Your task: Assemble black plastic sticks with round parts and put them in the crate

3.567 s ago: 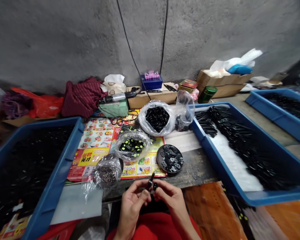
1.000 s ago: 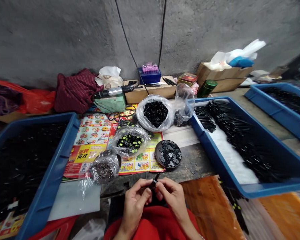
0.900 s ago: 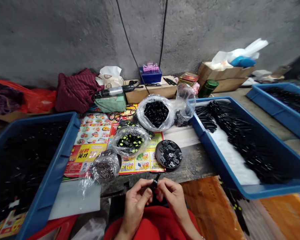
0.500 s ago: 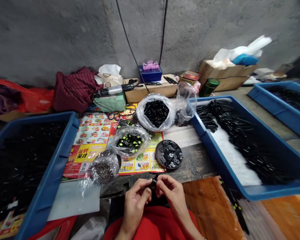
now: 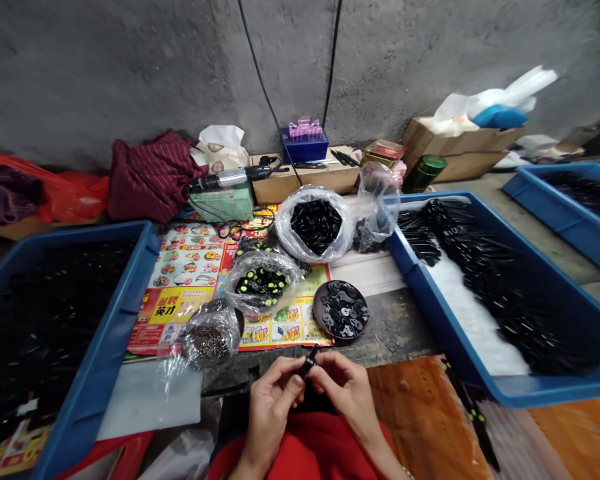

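Note:
My left hand (image 5: 279, 395) and my right hand (image 5: 341, 385) come together at the table's near edge, in front of the red shirt. Between their fingertips is a small, narrow black piece (image 5: 309, 363), tilted, with its upper end pointing away from me. Both hands pinch it; its lower part is hidden by the fingers. Just beyond lies a round dish (image 5: 324, 325) of flat dark and grey parts. To its left, a plastic-lined bowl (image 5: 293, 280) holds black pieces with yellow-green dots. Small metal pins fill another plastic-lined bowl (image 5: 221, 329).
A blue bin (image 5: 485, 393) with rows of black parts stands on the right; another blue bin (image 5: 100, 340) of black parts is on the left. Behind the bowls sit a bag of glossy black pieces (image 5: 347, 243), scissors (image 5: 229, 231) and a cylindrical tool (image 5: 230, 178).
The black piece has tilted and shows more of its length between my fingers. Both hands stay almost in place, and the view has shifted slightly.

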Tool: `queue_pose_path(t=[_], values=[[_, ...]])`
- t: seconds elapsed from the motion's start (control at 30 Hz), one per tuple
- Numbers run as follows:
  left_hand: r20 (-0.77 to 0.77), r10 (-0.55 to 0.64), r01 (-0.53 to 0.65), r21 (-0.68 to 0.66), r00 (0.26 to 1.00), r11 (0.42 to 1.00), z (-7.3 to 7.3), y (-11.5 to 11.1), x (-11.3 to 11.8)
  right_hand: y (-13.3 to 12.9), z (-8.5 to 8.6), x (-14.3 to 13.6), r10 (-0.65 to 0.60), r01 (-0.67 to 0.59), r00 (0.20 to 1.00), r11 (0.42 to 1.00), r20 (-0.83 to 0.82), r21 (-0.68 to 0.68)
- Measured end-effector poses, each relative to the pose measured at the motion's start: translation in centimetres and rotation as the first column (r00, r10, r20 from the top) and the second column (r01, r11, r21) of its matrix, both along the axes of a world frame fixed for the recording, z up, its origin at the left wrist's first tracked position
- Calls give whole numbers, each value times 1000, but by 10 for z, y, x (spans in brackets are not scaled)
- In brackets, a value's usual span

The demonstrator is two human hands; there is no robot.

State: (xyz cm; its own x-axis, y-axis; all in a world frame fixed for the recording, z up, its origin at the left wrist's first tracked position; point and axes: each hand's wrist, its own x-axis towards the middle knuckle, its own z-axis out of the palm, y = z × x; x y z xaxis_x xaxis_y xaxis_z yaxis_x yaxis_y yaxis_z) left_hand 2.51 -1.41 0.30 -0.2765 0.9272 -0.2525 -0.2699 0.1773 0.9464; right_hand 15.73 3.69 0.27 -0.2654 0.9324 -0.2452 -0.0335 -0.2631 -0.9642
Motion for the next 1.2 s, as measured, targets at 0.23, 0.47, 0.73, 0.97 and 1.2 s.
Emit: queue_pose_path(t=[0.23,0.47,0.73,0.97,1.2], values=[[-18,-4,4,-3,1000,1000,-2,0,1,4,-1,-1,24,-32,994,996,-103,-77],[-10,12,-12,-17,1000,1000,-1,1,3,5,1,-2,-38,23,992,992,-119,-125],[13,11,-10,-42,1000,999,-2,0,1,3,0,1,47,-47,999,999,2,7],[12,14,-13,-59,1000,998,3,1,1,6,3,5,142,-163,978,978,152,130],[20,-3,4,-62,1000,998,2,1,1,8,2,2,11,-11,1000,1000,-5,-15]])
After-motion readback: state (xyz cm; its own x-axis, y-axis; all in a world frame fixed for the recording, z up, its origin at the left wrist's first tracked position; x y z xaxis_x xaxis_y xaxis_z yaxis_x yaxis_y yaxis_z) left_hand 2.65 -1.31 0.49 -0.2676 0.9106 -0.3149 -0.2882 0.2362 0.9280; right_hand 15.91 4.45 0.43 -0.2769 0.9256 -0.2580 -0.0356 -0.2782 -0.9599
